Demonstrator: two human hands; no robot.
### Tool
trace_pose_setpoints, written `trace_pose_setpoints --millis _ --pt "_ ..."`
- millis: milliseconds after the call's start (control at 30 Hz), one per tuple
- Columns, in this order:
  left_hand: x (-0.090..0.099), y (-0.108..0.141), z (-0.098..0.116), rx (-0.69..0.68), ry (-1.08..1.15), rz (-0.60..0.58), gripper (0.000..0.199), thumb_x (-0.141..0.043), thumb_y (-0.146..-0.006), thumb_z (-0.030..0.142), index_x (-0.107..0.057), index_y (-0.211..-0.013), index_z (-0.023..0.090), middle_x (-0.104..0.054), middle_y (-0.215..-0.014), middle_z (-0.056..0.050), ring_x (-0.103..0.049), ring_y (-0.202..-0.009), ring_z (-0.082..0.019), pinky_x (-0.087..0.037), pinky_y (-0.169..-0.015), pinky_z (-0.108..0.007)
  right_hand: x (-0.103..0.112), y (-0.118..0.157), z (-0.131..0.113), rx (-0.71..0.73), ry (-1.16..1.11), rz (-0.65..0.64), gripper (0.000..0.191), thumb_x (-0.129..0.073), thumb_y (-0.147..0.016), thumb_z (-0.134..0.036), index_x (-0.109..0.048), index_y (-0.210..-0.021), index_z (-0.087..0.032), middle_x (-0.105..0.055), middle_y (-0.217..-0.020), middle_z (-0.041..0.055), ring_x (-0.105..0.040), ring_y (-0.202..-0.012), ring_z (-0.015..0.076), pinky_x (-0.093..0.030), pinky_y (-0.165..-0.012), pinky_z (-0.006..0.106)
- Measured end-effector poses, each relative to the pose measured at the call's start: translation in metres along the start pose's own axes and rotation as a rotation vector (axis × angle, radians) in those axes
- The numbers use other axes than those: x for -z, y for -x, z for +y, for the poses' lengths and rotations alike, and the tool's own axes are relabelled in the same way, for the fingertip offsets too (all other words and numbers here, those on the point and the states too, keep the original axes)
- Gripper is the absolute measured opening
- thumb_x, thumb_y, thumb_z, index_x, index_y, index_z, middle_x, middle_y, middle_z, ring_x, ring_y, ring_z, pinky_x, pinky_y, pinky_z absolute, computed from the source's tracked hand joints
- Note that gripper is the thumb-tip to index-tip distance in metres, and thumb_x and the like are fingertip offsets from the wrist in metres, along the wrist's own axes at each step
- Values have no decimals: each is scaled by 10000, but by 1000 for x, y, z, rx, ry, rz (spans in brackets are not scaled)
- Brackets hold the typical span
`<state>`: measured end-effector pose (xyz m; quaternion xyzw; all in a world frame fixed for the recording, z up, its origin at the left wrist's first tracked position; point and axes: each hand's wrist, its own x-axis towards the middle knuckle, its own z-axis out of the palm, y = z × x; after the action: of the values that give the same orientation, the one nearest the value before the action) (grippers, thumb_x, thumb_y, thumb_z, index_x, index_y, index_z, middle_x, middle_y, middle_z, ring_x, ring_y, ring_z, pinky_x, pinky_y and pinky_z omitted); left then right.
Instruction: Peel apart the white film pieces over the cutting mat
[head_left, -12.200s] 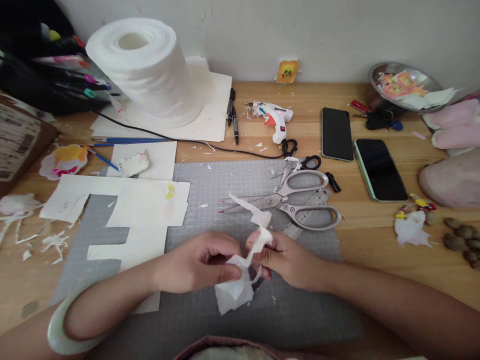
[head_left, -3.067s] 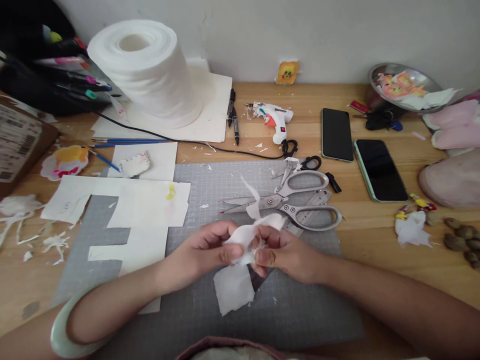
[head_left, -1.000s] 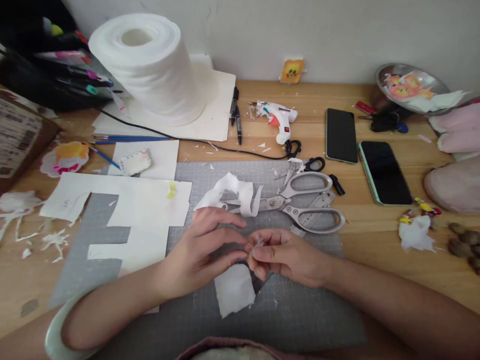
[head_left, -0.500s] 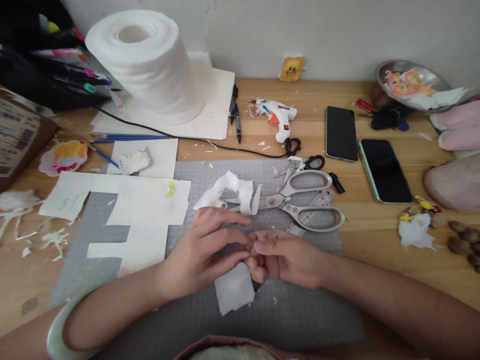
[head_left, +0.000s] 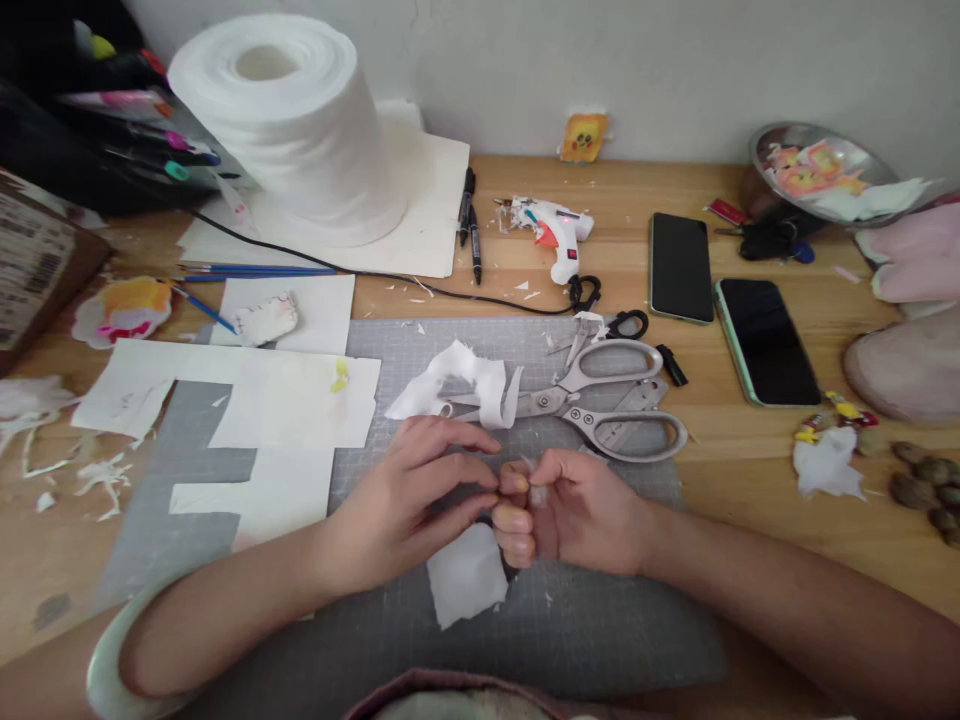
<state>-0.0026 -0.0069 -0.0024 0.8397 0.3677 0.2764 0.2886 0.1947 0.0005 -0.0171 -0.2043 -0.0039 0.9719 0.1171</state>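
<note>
My right hand [head_left: 574, 505] has its fingers curled, with a small whitish wisp pinched between thumb and forefinger. Against its fingertips rest the fingertips of my left hand [head_left: 427, 485], whose fingers are bent and slightly spread; whether they hold anything is too small to tell. Just below the hands a white square piece [head_left: 469, 578] lies on the grey cutting mat [head_left: 600, 620]. Beyond them are a curled white strip [head_left: 491, 388] and large grey-handled scissors [head_left: 551, 400], which lie over a metal ruler [head_left: 637, 400].
Cut white sheets [head_left: 292, 400] cover the mat's left part. Behind stand a big white roll [head_left: 292, 140] and a glue gun [head_left: 566, 235]. Two phones [head_left: 681, 265] and a metal bowl [head_left: 765, 185] are at the right. A black cord [head_left: 420, 285] crosses the table.
My right thumb has bent and drawn back to the right, and the whitish wisp between thumb and forefinger shows more. My left hand has hardly moved.
</note>
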Motion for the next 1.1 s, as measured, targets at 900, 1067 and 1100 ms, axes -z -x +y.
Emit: trace_pose_setpoints --millis 900,1067,1100 --pt "-3 6 9 -140 -107 -425 725 -580 -568 721 -557 -1025 158 -608 -951 -81 -499 -818 -231 -334 -787 -372 1 1 -7 133 76 -5 285 -408 -783 -351 -541 -915 -137 -615 -719 38 -557 -600 140 -374 -610 272" --pt "-1 5 8 -87 -109 -488 614 -577 -654 662 -556 -1041 186 -595 -924 -60 -497 -809 -214 -332 -760 -346 0 9 -13 203 -19 -82 146 -444 -711 -310 -460 -688 -166 -471 -600 -6 -437 -557 112 -304 -529 234" --pt "0 5 7 -83 -108 -495 609 -569 -663 661 -557 -1041 184 -591 -921 -58 -496 -807 -211 -330 -757 -344 -1 11 -15 230 -32 -104 138 -443 -694 -304 -427 -657 -172 -433 -577 -12 -407 -544 110 -285 -510 229"
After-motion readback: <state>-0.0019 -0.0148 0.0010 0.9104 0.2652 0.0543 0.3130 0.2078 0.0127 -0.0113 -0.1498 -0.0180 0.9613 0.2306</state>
